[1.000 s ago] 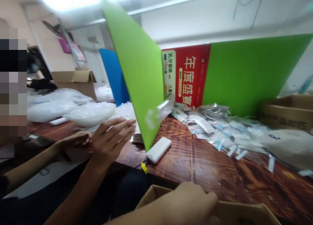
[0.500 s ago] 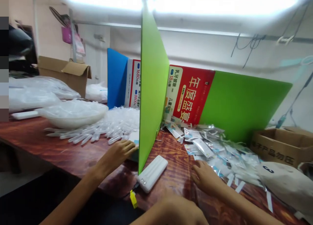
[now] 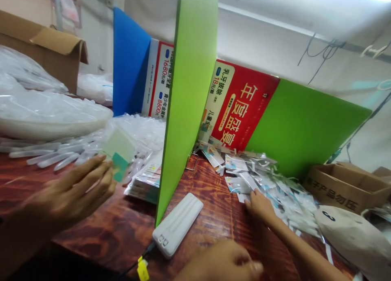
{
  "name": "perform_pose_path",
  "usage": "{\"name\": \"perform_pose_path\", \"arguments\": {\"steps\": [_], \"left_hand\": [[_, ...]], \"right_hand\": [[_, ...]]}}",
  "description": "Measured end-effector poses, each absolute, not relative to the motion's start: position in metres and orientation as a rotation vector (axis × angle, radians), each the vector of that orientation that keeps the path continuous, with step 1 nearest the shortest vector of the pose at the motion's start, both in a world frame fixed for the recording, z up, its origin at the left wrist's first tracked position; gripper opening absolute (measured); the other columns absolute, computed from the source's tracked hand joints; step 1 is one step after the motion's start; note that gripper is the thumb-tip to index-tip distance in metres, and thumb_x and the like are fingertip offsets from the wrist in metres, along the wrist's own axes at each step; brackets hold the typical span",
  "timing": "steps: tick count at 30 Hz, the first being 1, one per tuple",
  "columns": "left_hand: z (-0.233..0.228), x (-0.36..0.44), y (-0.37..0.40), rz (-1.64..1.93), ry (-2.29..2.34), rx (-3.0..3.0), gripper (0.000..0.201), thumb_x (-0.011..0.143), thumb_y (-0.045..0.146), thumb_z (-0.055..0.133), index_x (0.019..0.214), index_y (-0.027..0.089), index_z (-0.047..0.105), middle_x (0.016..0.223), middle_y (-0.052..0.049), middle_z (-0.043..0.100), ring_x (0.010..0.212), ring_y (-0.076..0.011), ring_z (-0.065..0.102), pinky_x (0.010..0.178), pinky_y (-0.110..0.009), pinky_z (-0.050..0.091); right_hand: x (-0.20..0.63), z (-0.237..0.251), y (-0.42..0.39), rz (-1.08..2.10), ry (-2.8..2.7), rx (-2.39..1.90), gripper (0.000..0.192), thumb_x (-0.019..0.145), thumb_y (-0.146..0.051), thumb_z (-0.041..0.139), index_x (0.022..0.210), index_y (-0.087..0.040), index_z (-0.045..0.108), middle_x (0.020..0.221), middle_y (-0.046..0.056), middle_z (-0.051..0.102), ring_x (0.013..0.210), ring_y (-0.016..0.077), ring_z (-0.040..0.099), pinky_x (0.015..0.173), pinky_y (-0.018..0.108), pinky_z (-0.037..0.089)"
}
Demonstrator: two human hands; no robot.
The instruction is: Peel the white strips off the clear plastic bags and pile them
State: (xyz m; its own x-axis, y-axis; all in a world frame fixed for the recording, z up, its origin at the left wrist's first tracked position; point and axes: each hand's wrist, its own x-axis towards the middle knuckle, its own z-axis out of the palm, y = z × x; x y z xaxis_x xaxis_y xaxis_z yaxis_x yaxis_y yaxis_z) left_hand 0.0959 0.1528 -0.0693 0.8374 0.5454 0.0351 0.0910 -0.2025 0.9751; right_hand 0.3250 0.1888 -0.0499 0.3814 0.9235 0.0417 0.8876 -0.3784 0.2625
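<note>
My right hand [image 3: 259, 203] reaches into the pile of clear packets [image 3: 287, 195] on the right. Its fingers close on the lower end of a clear packet [image 3: 249, 180] with a white insert. Close to the camera, at the bottom middle, my left hand [image 3: 224, 260] is blurred and curled, with the thumb toward the right. What it holds, if anything, is hidden. Just beyond it, a white power bank [image 3: 180, 222] lies on the table, with a cable and yellow tag [image 3: 142, 268] at its near end.
A green board [image 3: 189, 89] stands upright, dividing the table. On its left, another person's hand [image 3: 82, 191] holds a green-and-white card [image 3: 119, 154], near stacked cards [image 3: 146, 179] and clear plastic tubes [image 3: 58, 150]. A cardboard box [image 3: 336, 191] and beige cap [image 3: 348, 232] stand right.
My right hand has moved right and forward onto a packet. My left hand has shifted slightly right. The other person's hand has drawn back left with a card. The view has tilted down.
</note>
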Motion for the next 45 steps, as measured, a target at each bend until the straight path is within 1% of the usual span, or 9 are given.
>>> {"name": "perform_pose_path", "arguments": {"steps": [2, 5, 8, 11, 17, 21, 25, 33, 45], "left_hand": [[-0.065, 0.098, 0.155, 0.618, 0.642, 1.571, 0.029, 0.083, 0.040, 0.065, 0.070, 0.015, 0.068, 0.061, 0.000, 0.065, 0.063, -0.0197, 0.064, 0.066, -0.030, 0.050], [-0.059, 0.101, 0.164, 0.840, 0.769, 1.397, 0.030, 0.085, 0.041, 0.061, 0.097, 0.014, 0.067, 0.092, -0.010, 0.073, 0.092, -0.0266, 0.065, 0.085, -0.035, 0.048], [-0.057, 0.101, 0.171, 0.986, 0.793, 1.205, 0.057, 0.081, 0.042, 0.067, 0.125, 0.009, 0.053, 0.124, -0.022, 0.063, 0.116, -0.0304, 0.059, 0.096, -0.036, 0.045], [-0.053, 0.099, 0.168, 1.097, 0.769, 1.046, 0.073, 0.078, 0.044, 0.071, 0.136, 0.011, 0.043, 0.136, -0.024, 0.055, 0.126, -0.0306, 0.054, 0.097, -0.034, 0.046], [-0.046, 0.096, 0.156, 1.288, 0.713, 1.031, 0.046, 0.088, 0.048, 0.057, 0.112, 0.009, 0.059, 0.100, -0.020, 0.074, 0.084, -0.0298, 0.073, 0.075, -0.040, 0.058], [-0.042, 0.087, 0.155, 1.446, 0.689, 1.275, 0.031, 0.088, 0.035, 0.058, 0.111, 0.015, 0.065, 0.115, -0.016, 0.072, 0.106, -0.0301, 0.068, 0.094, -0.043, 0.052], [-0.039, 0.076, 0.158, 1.555, 0.565, 1.581, 0.035, 0.081, 0.023, 0.061, 0.115, 0.021, 0.068, 0.127, -0.010, 0.067, 0.123, -0.0285, 0.058, 0.112, -0.045, 0.037], [-0.050, 0.074, 0.165, 1.769, 0.625, 2.485, 0.058, 0.074, -0.002, 0.041, 0.129, 0.007, 0.055, 0.133, -0.018, 0.061, 0.130, -0.0282, 0.052, 0.108, -0.049, 0.044], [-0.047, 0.075, 0.154, 1.786, 0.819, 2.680, 0.038, 0.092, 0.006, 0.039, 0.124, 0.007, 0.058, 0.124, -0.018, 0.067, 0.122, -0.0321, 0.058, 0.099, -0.051, 0.051]], "right_hand": [[0.318, -0.042, 0.183, 0.246, 1.660, 2.447, 0.030, 0.099, -0.032, 0.049, 0.114, -0.010, 0.062, 0.125, 0.016, 0.059, 0.113, 0.0276, 0.059, 0.096, 0.046, 0.047], [0.301, -0.028, 0.169, 0.216, 1.806, 2.421, 0.036, 0.099, -0.032, 0.042, 0.114, -0.006, 0.063, 0.125, 0.022, 0.059, 0.116, 0.0301, 0.059, 0.097, 0.043, 0.047], [0.275, -0.018, 0.144, 0.185, 2.013, 2.335, 0.045, 0.098, -0.036, 0.043, 0.132, -0.009, 0.054, 0.141, 0.018, 0.049, 0.132, 0.0266, 0.046, 0.108, 0.038, 0.039], [0.246, -0.018, 0.110, 0.156, 2.253, 2.189, 0.059, 0.095, -0.037, 0.047, 0.146, -0.008, 0.039, 0.153, 0.016, 0.034, 0.142, 0.0255, 0.032, 0.115, 0.039, 0.032], [0.208, -0.026, 0.063, 0.263, 2.674, 1.573, 0.063, 0.078, -0.020, 0.063, 0.140, -0.015, 0.050, 0.145, 0.020, 0.046, 0.131, 0.0365, 0.046, 0.103, 0.052, 0.046], [0.209, -0.003, 0.054, 0.587, 2.884, 1.603, 0.036, 0.088, -0.017, 0.054, 0.123, -0.018, 0.061, 0.124, 0.014, 0.064, 0.111, 0.0293, 0.063, 0.090, 0.047, 0.056], [0.216, 0.031, 0.045, 1.044, 3.000, 1.527, 0.039, 0.093, -0.015, 0.048, 0.132, -0.014, 0.052, 0.132, 0.016, 0.058, 0.123, 0.0276, 0.053, 0.095, 0.046, 0.052], [0.226, 0.033, 0.050, 0.832, 2.948, 1.400, 0.040, 0.093, -0.017, 0.047, 0.133, -0.015, 0.052, 0.141, 0.014, 0.052, 0.132, 0.0276, 0.046, 0.106, 0.050, 0.044], [0.236, 0.018, 0.059, 0.739, 2.983, 1.337, 0.052, 0.092, -0.016, 0.047, 0.144, -0.011, 0.040, 0.146, 0.016, 0.046, 0.141, 0.0283, 0.033, 0.108, 0.053, 0.040]]}}
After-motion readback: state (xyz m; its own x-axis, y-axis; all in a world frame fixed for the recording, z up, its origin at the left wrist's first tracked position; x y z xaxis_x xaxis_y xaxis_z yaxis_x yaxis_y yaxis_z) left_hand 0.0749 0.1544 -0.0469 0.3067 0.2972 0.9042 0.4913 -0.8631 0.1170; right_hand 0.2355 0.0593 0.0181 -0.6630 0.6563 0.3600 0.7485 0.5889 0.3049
